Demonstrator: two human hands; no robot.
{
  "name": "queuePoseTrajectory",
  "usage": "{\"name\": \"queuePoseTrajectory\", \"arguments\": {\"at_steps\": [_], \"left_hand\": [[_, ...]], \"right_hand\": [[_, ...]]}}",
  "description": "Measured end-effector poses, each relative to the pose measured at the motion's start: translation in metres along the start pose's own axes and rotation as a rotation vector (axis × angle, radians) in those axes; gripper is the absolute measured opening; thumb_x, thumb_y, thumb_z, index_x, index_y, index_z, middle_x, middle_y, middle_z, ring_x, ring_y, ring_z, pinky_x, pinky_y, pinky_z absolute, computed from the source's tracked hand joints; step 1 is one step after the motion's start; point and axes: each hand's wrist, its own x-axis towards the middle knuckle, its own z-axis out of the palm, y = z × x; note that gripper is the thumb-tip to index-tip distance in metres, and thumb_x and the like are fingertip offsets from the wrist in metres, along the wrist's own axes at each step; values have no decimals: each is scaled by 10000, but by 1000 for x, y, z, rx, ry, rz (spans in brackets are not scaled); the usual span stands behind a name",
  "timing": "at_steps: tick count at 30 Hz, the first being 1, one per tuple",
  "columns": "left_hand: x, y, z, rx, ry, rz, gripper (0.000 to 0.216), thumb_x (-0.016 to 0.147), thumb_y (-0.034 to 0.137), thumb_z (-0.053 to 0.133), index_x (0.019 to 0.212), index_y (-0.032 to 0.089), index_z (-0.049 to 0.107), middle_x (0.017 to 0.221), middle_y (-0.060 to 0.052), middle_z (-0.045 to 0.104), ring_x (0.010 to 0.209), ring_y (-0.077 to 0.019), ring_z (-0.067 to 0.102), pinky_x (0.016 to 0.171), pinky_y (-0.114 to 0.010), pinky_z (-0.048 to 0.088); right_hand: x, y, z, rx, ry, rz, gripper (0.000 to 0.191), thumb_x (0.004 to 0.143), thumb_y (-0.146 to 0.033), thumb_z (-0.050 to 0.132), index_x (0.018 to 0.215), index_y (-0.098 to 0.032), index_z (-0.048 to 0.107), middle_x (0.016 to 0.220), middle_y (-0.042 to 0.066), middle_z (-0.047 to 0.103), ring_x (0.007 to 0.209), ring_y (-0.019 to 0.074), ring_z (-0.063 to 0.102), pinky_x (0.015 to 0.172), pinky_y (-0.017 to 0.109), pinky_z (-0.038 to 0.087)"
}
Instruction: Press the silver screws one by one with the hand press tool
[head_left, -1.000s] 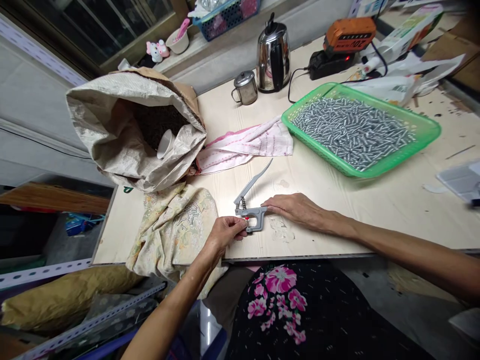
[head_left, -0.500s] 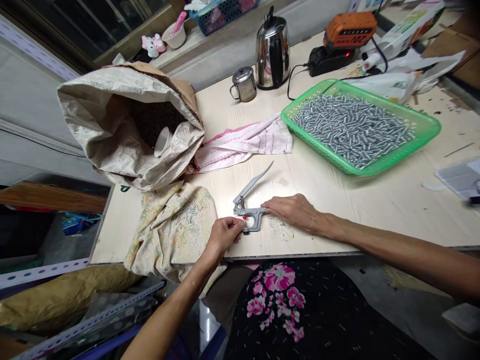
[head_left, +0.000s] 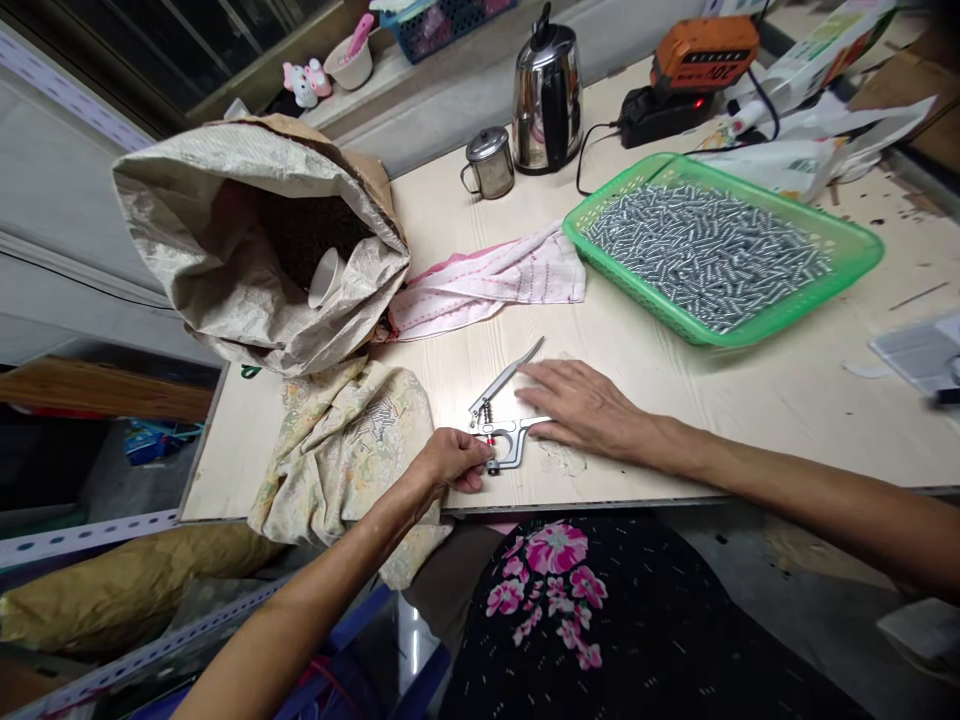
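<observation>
Checking layout, largest to smallest:
tabletop [head_left: 675,400]: pale wood grain; the work sits at the near edge, left of centre.
sack [head_left: 247,240]: big woven bag on the far-left part, mouth open, dark fill with a white cup [head_left: 326,278] inside.
green tray [head_left: 720,250]: right of centre toward the far edge, full of small metal pins.
floral cloth [head_left: 345,450]: draped over the near-left edge, a scatter of loose pins lying on it.
pink towel [head_left: 487,285]: between the sack and the tray.
kettle [head_left: 546,95], steel mug [head_left: 489,163]: along the far edge.
hand press [head_left: 504,430]: small metal plier-type tool flat on the tabletop at the near edge, long lever angled up and away.
right hand [head_left: 581,405]: flat, fingers spread, palm down over the press body and near the lever; grip released, pressing rather than clasping.
left hand [head_left: 450,462]: fingertips pinched together at the press jaw end by the red part; too small to tell whether a pin sits between them.
risk: judgement only. Fingertips at the jaw could get nipped if the lever drops.
risk 2: the press is near the edge; a sideways shove could slide it off.
risk 3: pins on the draped cloth may roll off if it gets tugged.
</observation>
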Motion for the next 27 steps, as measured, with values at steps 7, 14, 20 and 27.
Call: {"name": "queuePoseTrajectory", "arguments": {"at_steps": [7, 14, 20, 27], "left_hand": [[-3, -1, 2, -30, 24, -17, 331, 696, 378, 795, 608, 133, 591, 430, 37, 559, 365, -75, 536, 408, -166, 425], [-5, -3, 5, -84, 64, -32, 315, 658, 375, 827, 671, 128, 630, 473, 37, 584, 366, -84, 551, 420, -186, 443], [-6, -1, 6, -63, 74, -16, 374, 654, 435, 824, 624, 135, 604, 447, 34, 558, 377, -92, 547, 444, -197, 440], [-18, -10, 7, 306, 279, 158, 304, 847, 426, 636, 716, 152, 653, 533, -4, 597, 492, -145, 587, 537, -257, 463]], "right_hand": [[30, 38, -10, 82, -296, -94, 1006, 692, -726, 668, 1434, -111, 380, 1419, 216, 461, 1366, 409, 319, 1107, 614, 222], [41, 30, -17, 39, -345, -77, 765, 665, -600, 755, 1209, -106, 541, 1130, 154, 591, 1012, 315, 518, 961, 520, 372], [35, 22, -19, 18, -314, -76, 482, 739, -502, 725, 1044, -159, 579, 1047, 119, 602, 945, 279, 500, 825, 409, 392], [24, 17, -18, 100, -273, -41, 333, 815, -388, 692, 1031, -169, 564, 1042, 104, 588, 933, 256, 487, 744, 359, 386]]}}
